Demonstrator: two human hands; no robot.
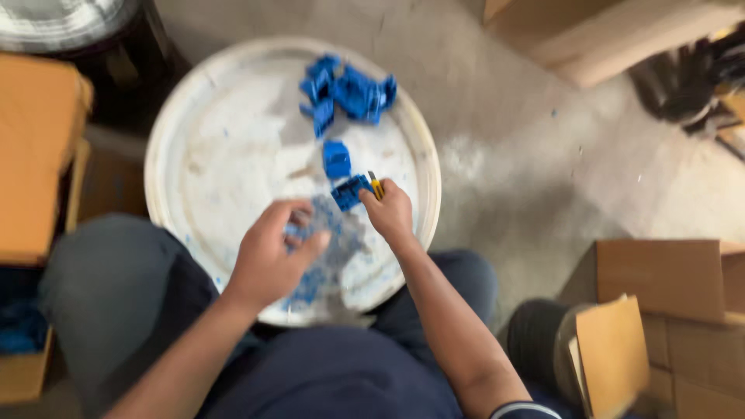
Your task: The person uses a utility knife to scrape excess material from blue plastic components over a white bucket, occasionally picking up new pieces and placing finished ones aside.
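Observation:
A round white lid or drum top (209, 147) stands between my knees. Several blue plastic parts lie on it: a heap (349, 93) at the far edge, one single part (336, 159) in the middle, and a blurred scatter of blue bits (326, 256) near me. My right hand (390, 213) grips a small yellow-handled tool (375, 185) and touches a blue part (349, 192). My left hand (268, 256) hovers over the near scatter with fingers curled; a blue piece seems to sit at its fingertips, but motion blur hides the grip.
Cardboard boxes stand at the left (35, 155), top right (605, 35) and right (667, 279). A box of blue parts (19, 326) is at lower left. Dark bundled items (687, 81) lie on the concrete floor (528, 163). A dark drum (543, 341) is by my right leg.

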